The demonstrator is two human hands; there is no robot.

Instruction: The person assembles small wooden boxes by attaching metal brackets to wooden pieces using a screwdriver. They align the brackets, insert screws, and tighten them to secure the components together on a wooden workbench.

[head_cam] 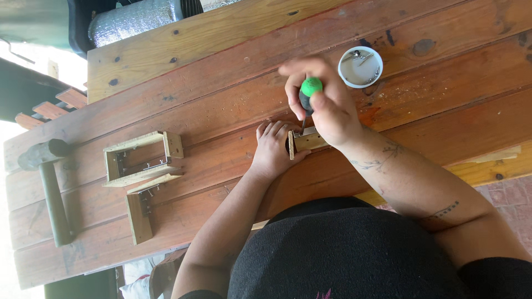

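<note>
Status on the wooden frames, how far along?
Done: one small wooden frame sits closed on the table. In hand: right hand drives a green-handled screwdriver into a wood piece steadied by left hand. Left: an L-shaped part lies unfinished; screws remain in the white cup.

Outdoor woodworking spot at home. Rough plank table (pixel 221 66), hammer (pixel 50 188) left, small wooden frames (pixel 141 160), sawdust.
</note>
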